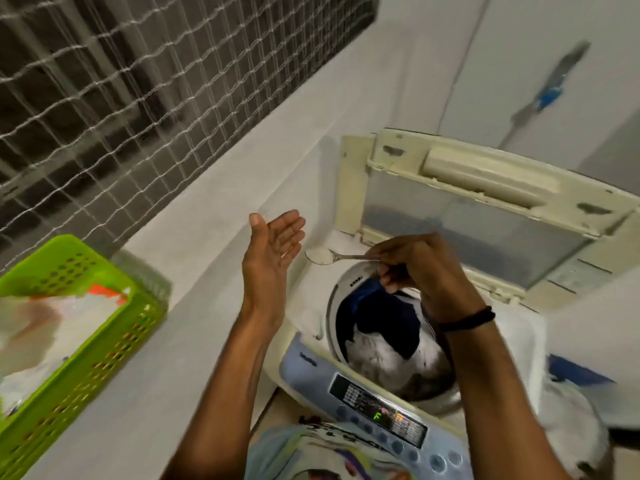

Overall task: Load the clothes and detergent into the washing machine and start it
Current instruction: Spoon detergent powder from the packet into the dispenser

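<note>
A top-loading washing machine (308, 365) stands with its lid (478, 216) raised. Dark blue and white clothes (384, 327) fill the drum. My right hand (412, 261) grips the handle of a metal spoon (322, 255), whose bowl holds white detergent powder and hovers over the drum's far left rim. My left hand (273, 251) is held up beside the spoon, palm open and fingers straight, touching nothing. The control panel (377, 410) at the front shows a lit green character.
A green plastic basket (104, 327) with a plastic packet inside sits on the white ledge (194, 258) at the left. A netted window grille (138, 81) runs above the ledge. White walls close in behind and right of the machine. My patterned shirt (329, 452) shows at the bottom.
</note>
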Demonstrator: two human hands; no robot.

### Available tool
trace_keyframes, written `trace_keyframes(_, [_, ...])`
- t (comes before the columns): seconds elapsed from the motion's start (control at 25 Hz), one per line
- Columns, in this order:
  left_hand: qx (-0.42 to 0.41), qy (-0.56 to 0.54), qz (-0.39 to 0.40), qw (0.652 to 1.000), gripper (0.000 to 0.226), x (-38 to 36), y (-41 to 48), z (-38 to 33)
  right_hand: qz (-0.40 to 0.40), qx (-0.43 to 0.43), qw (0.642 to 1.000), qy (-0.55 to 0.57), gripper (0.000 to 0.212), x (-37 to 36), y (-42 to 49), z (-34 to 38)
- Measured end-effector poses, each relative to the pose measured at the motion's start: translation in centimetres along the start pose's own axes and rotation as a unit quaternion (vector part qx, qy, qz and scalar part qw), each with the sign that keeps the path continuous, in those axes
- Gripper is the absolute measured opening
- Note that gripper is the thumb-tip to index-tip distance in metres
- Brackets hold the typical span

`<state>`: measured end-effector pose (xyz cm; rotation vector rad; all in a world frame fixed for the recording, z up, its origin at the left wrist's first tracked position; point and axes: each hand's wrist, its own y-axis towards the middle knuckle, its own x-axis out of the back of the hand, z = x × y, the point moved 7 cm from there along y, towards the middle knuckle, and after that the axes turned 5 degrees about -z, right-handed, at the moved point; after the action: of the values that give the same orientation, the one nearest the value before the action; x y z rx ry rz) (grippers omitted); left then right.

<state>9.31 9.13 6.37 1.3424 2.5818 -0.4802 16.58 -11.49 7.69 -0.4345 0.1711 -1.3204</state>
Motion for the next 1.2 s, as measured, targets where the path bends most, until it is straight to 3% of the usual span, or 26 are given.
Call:
trace_keyframes(0.36, [0.104, 0.107, 0.068, 0.986, 0.044, -9.1, 5.1, 12.8, -0.150, -0.087, 0.982, 0.076, 0.030, 10.8, 4.9, -11.3])
trace_keyframes(0.56, [0.191, 0.165, 0.023, 0.967, 0.011, -11.9, 8.5, 21.1, -0.227, -0.171, 0.952, 0.108, 0.032, 14.1, 8.6, -18.3])
trace_keyframes(0.72, [0.288, 0.272, -0.022, 0.918, 0.013, -11.1, 10.7, 28.1, -0.264, -0.184, 0.941, 0.105, 0.031, 15.0, 11.1, -23.3])
trace_keyframes(0.8, [0.355, 0.260, -0.015, 0.898, 0.009, -10.9, 10.5, 31.1, -0.280, -0.159, 0.946, 0.042, 0.028, 15.0, 11.7, -24.6])
trace_keyframes(0.92, [0.424, 0.199, -0.022, 0.883, 0.030, -11.2, 10.0, 34.1, -0.306, -0.069, 0.939, -0.138, 0.028, 14.4, 11.7, -24.3])
trace_keyframes(1.04, [0.433, 0.151, -0.044, 0.888, 0.038, -11.4, 10.1, 35.4, -0.329, 0.028, 0.911, -0.248, 0.031, 13.3, 11.6, -24.5])
trace_keyframes(1.2, [0.437, 0.120, -0.061, 0.890, 0.044, -11.1, 10.4, 35.8, -0.362, 0.114, 0.876, -0.297, 0.038, 12.2, 10.9, -24.4])
